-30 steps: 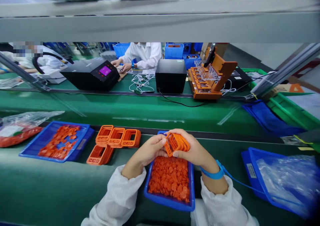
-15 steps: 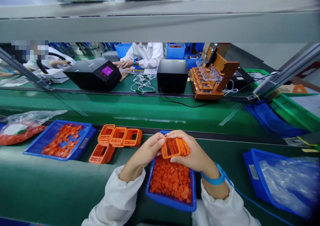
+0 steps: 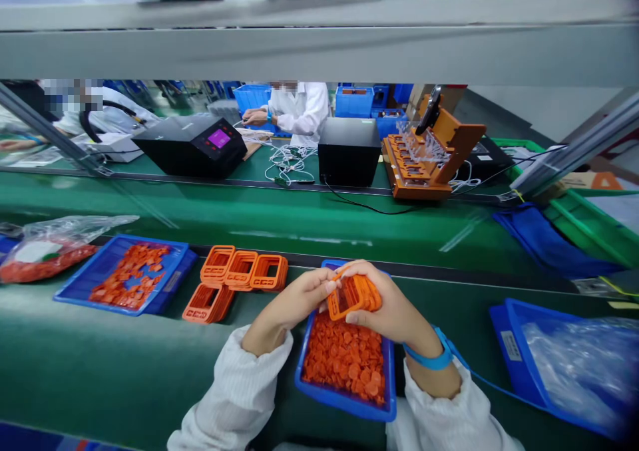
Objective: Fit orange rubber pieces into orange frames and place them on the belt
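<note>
My right hand [image 3: 392,304] is wrapped round a stack of orange plastic frames [image 3: 345,299], holding it tilted with the openings toward me. My left hand [image 3: 304,297] pinches the near left edge of the same stack; its fingertips are partly hidden, so whether a small part is between them I cannot tell. Right below both hands is a blue bin [image 3: 344,408] filled with small round orange plastic pieces [image 3: 344,358]. To the left, more stacks of orange frames [image 3: 242,269] lie on the green work surface, three in a row and one in front.
At left are a blue tray [image 3: 74,295] of orange pieces and a plastic bag [image 3: 50,258] of orange parts. A blue bin [image 3: 514,358] with clear bags stands right. Black boxes [image 3: 349,151] and an orange fixture [image 3: 424,165] line the far bench, where a co-worker [image 3: 304,112] sits.
The view has shifted slightly, moving most things a little to the right. Both my hands stay on the frame stack, with the left fingers slightly shifted along its edge. The co-worker's hands have moved.
</note>
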`<state>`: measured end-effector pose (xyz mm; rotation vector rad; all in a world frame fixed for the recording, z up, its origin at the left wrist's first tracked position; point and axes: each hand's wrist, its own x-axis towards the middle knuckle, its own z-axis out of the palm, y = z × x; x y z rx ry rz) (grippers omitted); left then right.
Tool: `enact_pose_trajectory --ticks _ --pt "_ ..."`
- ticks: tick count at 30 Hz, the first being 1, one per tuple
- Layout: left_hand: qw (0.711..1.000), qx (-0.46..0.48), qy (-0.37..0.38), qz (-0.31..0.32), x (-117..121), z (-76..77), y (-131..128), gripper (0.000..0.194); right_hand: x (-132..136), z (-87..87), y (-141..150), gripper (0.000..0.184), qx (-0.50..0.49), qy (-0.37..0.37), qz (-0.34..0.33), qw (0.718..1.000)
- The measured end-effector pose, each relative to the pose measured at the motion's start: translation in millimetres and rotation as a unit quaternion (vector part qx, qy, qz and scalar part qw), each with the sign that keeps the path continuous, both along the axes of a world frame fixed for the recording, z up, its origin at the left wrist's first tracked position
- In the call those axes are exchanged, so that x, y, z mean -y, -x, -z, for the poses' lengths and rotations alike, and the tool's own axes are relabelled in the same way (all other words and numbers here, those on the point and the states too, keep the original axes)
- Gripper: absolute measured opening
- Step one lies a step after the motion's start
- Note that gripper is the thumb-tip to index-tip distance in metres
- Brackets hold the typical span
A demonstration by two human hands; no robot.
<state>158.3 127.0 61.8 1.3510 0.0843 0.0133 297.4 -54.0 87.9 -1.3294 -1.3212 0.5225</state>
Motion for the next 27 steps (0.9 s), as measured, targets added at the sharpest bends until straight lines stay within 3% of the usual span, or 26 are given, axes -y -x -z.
enact_pose_trajectory --ticks 7,11,14,16,18,20,24,27 --pt "0.998 0.001 -0.049 -0.035 1 -12.1 2 0.055 2 -0.7 -3 0.065 -0.023 -0.005 -0.015 1.0" --pt "0.997 -0.001 -0.06 -0.055 0 -19.6 4 0.054 4 0.0 -5 0.058 -0.073 -0.031 -0.024 0.997" --pt "0.993 0.047 -0.043 -0.096 0 -13.2 3 0.056 8 3.4 -6 0.053 -0.118 -0.091 -0.025 0.989" --pt "0.981 0.098 -0.054 -0.158 0 -4.3 2 0.05 11 5.9 -7 0.055 -0.149 -0.143 -0.024 0.978" --pt "0.959 0.148 -0.094 -0.222 0 5.1 1 0.036 14 7.7 -6 0.058 -0.164 -0.189 -0.017 0.968" --pt "0.935 0.199 -0.165 -0.245 1 11.7 1 0.021 16 8.8 -5 0.06 -0.166 -0.218 -0.009 0.962" --pt "0.893 0.254 -0.334 -0.166 5 11.7 -1 0.013 19 10.0 -1 0.063 -0.17 -0.245 0.008 0.954" --pt "0.894 0.206 -0.393 -0.062 11 6.0 -5 0.024 21 10.1 2 0.064 -0.175 -0.268 0.029 0.947"
